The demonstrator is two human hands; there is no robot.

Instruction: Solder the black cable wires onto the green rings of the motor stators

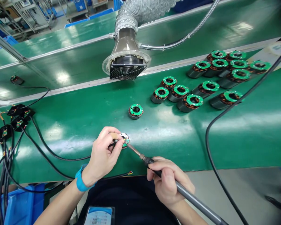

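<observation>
My left hand (pixel 104 153), with a blue band at the wrist, pinches the end of a black cable (pixel 78 159) against a small motor stator (pixel 127 143). The stator has a circuit board on top and is partly hidden by my fingers. My right hand (pixel 170 179) is wrapped round the handle of a soldering iron (pixel 196 200). The iron's tip meets the board close to my left fingertips; whether it touches a wire I cannot tell. Another cable end (pixel 129 173) with bare coloured wires lies at the bench's front edge. Just behind my hands stands a single stator (pixel 135 112) with a green board.
Several stators (pixel 194 100) with green boards stand at the right on the green bench (pixel 103 106). A fume extractor fan (pixel 127 71) hangs at the back. Black cables with dark housings (pixel 20 120) lie left. The iron's cord (pixel 209 143) loops at right. A blue bin (pixel 18 203) sits below.
</observation>
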